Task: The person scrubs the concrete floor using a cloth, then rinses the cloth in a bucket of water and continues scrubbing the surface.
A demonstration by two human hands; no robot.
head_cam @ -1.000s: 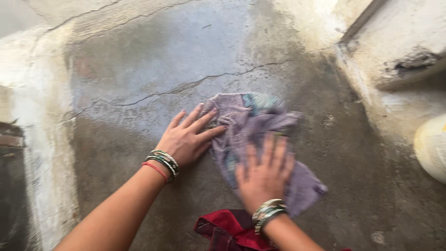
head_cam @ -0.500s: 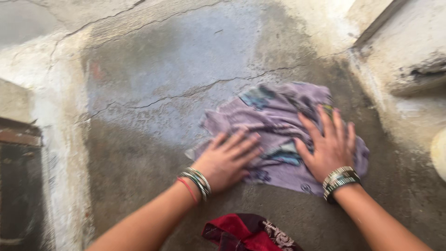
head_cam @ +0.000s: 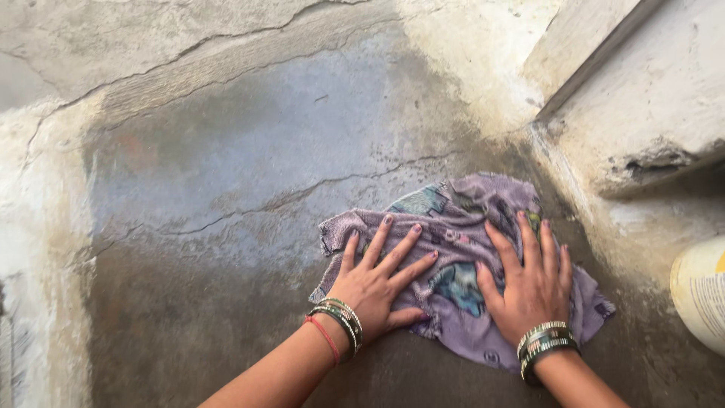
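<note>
Both our hands are flat with fingers spread wide, palms down, gripping nothing. The left hand (head_cam: 375, 283) presses on the left part of the purple cloth (head_cam: 453, 257), fingertips pointing toward the upper right of the frame, thumb sticking out near the cloth's lower edge. The right hand (head_cam: 529, 283) sits just beside it on the cloth's right half, fingers aimed up the frame. We've got stacks of bangles (head_cam: 340, 321) on both wrists (plus a red thread on the left one).

The cloth is a rumpled rag with teal patches, lying low and right of center on the cracked concrete floor (head_cam: 249, 151), which looks damp and dark around it. A long crack (head_cam: 302, 193) runs across just above the cloth. A pale concrete step (head_cam: 642, 98) fills the upper right, and a yellowish-white container (head_cam: 698, 291) pokes in at the right edge.
</note>
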